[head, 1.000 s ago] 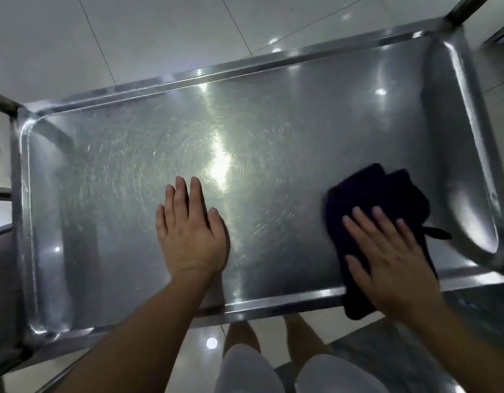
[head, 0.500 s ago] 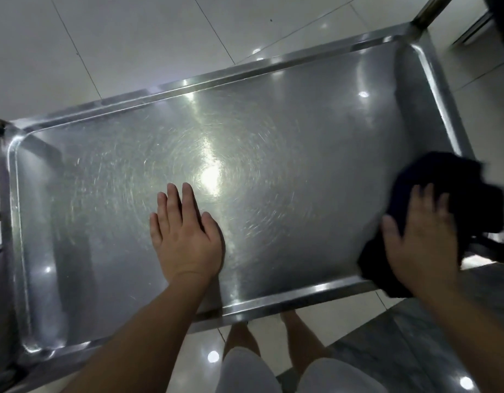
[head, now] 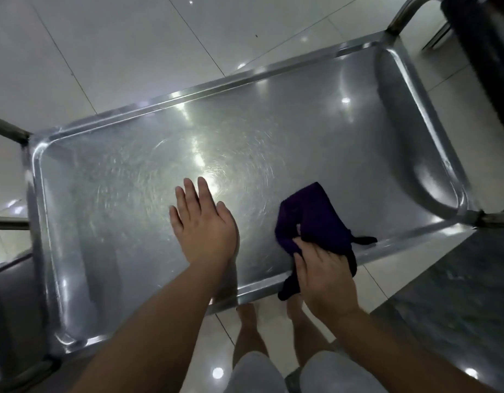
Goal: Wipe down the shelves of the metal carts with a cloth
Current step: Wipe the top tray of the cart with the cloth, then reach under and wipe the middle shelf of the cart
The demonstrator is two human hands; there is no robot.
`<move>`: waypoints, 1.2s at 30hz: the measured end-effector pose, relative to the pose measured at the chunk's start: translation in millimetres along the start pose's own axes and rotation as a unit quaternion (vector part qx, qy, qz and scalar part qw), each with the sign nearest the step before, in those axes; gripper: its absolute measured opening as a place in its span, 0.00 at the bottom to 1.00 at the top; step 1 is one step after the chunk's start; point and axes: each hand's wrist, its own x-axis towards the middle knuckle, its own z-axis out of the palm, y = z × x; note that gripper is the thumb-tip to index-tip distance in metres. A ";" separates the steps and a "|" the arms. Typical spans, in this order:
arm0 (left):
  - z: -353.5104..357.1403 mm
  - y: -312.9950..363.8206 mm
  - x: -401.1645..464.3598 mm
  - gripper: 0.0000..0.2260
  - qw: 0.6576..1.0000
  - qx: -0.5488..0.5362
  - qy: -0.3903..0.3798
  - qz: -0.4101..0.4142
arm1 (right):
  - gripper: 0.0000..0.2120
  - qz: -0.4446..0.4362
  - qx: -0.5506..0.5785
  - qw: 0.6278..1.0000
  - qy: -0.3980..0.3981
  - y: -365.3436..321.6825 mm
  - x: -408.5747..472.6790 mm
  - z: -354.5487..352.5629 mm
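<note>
Your left hand (head: 203,225) lies flat on the cart shelf (head: 316,131), palm down, fingers straight and close together, pointing toward the far edge. It holds nothing and sits near the middle of the shelf, a little toward the near edge. Your right hand (head: 323,275) is at the near edge, toward the right end, with its fingers curled into a dark purple cloth (head: 316,219). Most of the cloth lies bunched on the shelf surface just beyond your fingers; one end hangs down over the near rim below your palm, and a thin tail of it points toward the near right corner. The two hands are close but apart, with bare metal between them.

The shelf is a shallow steel tray with a raised rim and rounded corners, its surface covered in circular scratch marks that catch a bright reflection just beyond your left fingertips. Below the near edge you can see your bare legs (head: 249,327) on a glossy tiled floor (head: 117,52).
</note>
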 end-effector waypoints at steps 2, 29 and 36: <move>-2.4 -2.6 3.0 0.27 1.000 -0.008 -0.020 0.004 | 0.16 0.082 0.038 0.996 -0.019 -10.1 7.5 -4.3; -159.4 -93.8 -130.9 0.24 0.959 -0.138 -0.244 0.050 | 0.15 0.408 0.580 0.699 -0.093 -98.5 -38.9 -115.5; -155.0 -108.4 -229.3 0.21 0.967 -0.148 -0.201 -0.047 | 0.17 0.407 0.576 0.691 -0.159 -85.3 -84.4 -118.7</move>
